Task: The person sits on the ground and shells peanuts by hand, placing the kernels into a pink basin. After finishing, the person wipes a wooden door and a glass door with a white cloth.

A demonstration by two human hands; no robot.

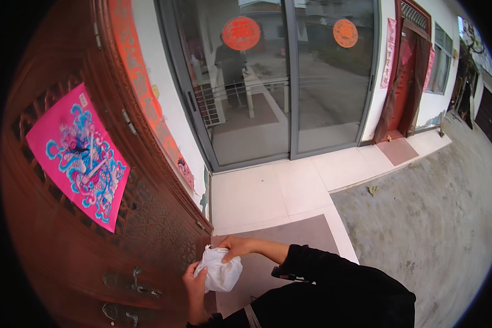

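A bunched white cloth or thin plastic bag [223, 274] is held between my two hands, low in the view; its exact material is hard to tell. My left hand [195, 283] pinches its left side between thumb and fingers. On the bag's upper right side, my right hand [234, 249] grips with the thumb pressed on top. Whatever is inside the bag is hidden. The brown carved door [147, 246] stands just left of my hands, with metal lever handles [137, 281] below and a pink printed poster [82, 160] higher up.
Sliding glass doors [250, 139] with round red and orange decorations stand ahead, reflecting a person. A raised tiled step [266, 192] runs along the wall, beside grey concrete ground [414, 213]. Farther right is a red door [408, 82] with a dark curtain.
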